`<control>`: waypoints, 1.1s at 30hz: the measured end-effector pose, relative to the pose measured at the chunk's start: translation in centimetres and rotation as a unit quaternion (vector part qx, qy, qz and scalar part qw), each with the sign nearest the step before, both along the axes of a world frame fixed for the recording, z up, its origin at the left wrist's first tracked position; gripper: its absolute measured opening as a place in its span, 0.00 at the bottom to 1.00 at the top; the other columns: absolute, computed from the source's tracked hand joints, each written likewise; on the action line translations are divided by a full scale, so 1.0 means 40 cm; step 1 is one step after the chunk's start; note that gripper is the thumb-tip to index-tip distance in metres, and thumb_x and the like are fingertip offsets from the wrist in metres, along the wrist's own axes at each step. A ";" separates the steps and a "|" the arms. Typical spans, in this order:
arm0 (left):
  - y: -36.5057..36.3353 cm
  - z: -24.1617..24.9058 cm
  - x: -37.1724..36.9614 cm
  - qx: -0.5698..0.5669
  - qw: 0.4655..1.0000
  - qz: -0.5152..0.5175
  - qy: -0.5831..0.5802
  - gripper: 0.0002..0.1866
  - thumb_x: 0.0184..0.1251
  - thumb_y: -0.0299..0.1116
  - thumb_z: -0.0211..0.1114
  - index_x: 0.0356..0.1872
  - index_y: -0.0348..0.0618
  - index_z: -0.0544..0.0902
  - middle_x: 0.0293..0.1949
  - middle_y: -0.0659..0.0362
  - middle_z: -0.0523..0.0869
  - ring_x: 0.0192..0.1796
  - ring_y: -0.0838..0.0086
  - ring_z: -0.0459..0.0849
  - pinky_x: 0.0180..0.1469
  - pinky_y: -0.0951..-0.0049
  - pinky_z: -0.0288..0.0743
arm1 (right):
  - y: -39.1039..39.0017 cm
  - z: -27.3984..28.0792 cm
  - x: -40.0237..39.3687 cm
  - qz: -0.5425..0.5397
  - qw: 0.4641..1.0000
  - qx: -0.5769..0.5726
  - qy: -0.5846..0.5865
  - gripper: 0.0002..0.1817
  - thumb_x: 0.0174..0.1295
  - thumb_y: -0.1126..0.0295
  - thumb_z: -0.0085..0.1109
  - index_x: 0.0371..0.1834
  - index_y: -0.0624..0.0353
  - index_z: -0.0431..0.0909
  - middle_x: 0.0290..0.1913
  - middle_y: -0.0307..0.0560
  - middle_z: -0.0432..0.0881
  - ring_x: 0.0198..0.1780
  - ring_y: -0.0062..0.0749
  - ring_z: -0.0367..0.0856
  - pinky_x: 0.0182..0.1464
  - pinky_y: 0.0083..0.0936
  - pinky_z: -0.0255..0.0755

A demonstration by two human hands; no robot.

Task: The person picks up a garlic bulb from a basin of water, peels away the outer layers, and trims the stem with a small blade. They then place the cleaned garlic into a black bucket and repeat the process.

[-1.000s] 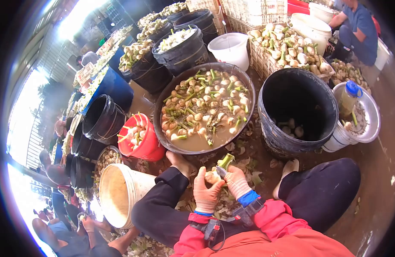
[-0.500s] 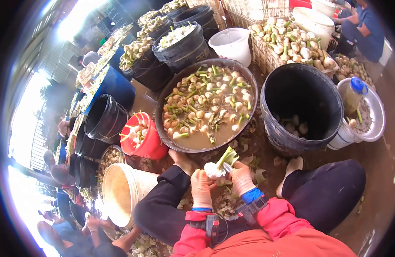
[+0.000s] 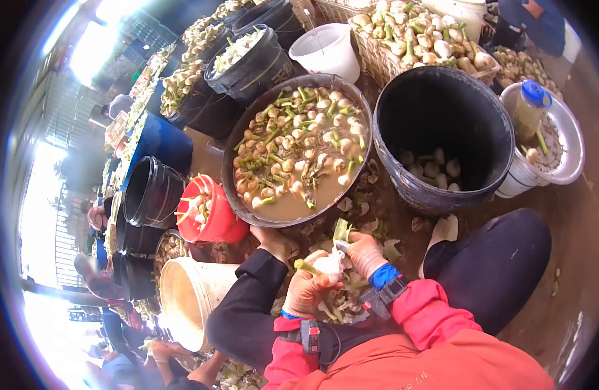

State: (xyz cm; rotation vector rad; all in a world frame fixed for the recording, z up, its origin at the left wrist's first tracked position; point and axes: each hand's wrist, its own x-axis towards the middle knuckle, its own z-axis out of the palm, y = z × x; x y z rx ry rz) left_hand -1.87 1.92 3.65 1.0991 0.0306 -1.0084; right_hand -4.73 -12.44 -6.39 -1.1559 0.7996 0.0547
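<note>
My left hand (image 3: 306, 292), in a pale glove, is closed round a white garlic bulb (image 3: 328, 265); the bulb's cut green stem (image 3: 306, 266) points left. Close beside it, my right hand (image 3: 367, 253), also gloved, pinches a strip of green-white peel (image 3: 341, 231). A small grey blade-like piece (image 3: 341, 246) shows at its fingertips; its handle is hidden. Loose skins and leaves (image 3: 341, 305) lie beneath both hands between my legs.
A wide basin (image 3: 231, 175) of muddy water holds floating garlic. Right of it stands a tall black bucket (image 3: 410, 188) with several bulbs inside. A red bucket (image 3: 228, 224) and a tipped white bucket (image 3: 215, 286) are at left. A bottle (image 3: 528, 114) stands on a white bucket (image 3: 569, 166).
The bulb has turned in my left hand, its stem swinging from upper right to left. My right hand has pulled a strip of peel away from it. The camera view has shifted slightly.
</note>
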 end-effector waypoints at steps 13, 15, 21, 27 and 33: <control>0.038 -0.073 0.024 0.084 0.991 0.069 -0.073 0.43 0.47 0.31 0.75 0.65 0.45 0.60 0.43 0.61 0.78 0.40 0.75 0.79 0.40 0.72 0.78 | -0.014 0.113 -0.014 0.108 0.971 0.018 -0.214 0.19 0.56 0.79 0.60 0.53 0.59 0.77 0.45 0.45 0.82 0.46 0.24 0.79 0.51 0.19 0.71; 0.032 -0.089 0.024 0.092 0.987 0.037 -0.125 0.42 0.47 0.31 0.75 0.64 0.45 0.62 0.43 0.65 0.77 0.41 0.79 0.77 0.40 0.78 0.74 | 0.000 0.124 -0.022 0.161 0.964 -0.067 -0.202 0.18 0.58 0.80 0.55 0.53 0.59 0.76 0.46 0.49 0.82 0.47 0.30 0.79 0.51 0.21 0.70; 0.035 -0.121 0.030 0.110 0.975 -0.011 -0.191 0.38 0.47 0.34 0.76 0.59 0.38 0.66 0.47 0.60 0.76 0.48 0.77 0.75 0.50 0.77 0.71 | 0.019 0.081 -0.012 0.171 0.951 -0.167 -0.197 0.20 0.57 0.82 0.53 0.55 0.61 0.74 0.52 0.45 0.79 0.54 0.30 0.75 0.57 0.23 0.67; 0.047 -0.111 0.041 0.165 0.930 0.227 -0.236 0.10 0.60 0.27 0.66 0.42 0.37 0.79 0.37 0.62 0.81 0.37 0.79 0.78 0.42 0.80 0.74 | -0.014 0.148 -0.028 0.085 0.963 0.007 -0.254 0.20 0.57 0.87 0.49 0.54 0.65 0.73 0.49 0.43 0.78 0.49 0.25 0.76 0.49 0.19 0.70; 0.131 -0.140 0.080 -0.033 0.918 0.394 0.038 0.10 0.64 0.34 0.60 0.43 0.43 0.79 0.40 0.58 0.84 0.43 0.66 0.82 0.41 0.63 0.79 | -0.084 0.151 -0.022 -0.107 0.943 0.002 -0.315 0.20 0.58 0.79 0.57 0.55 0.66 0.70 0.44 0.44 0.78 0.44 0.28 0.78 0.49 0.21 0.74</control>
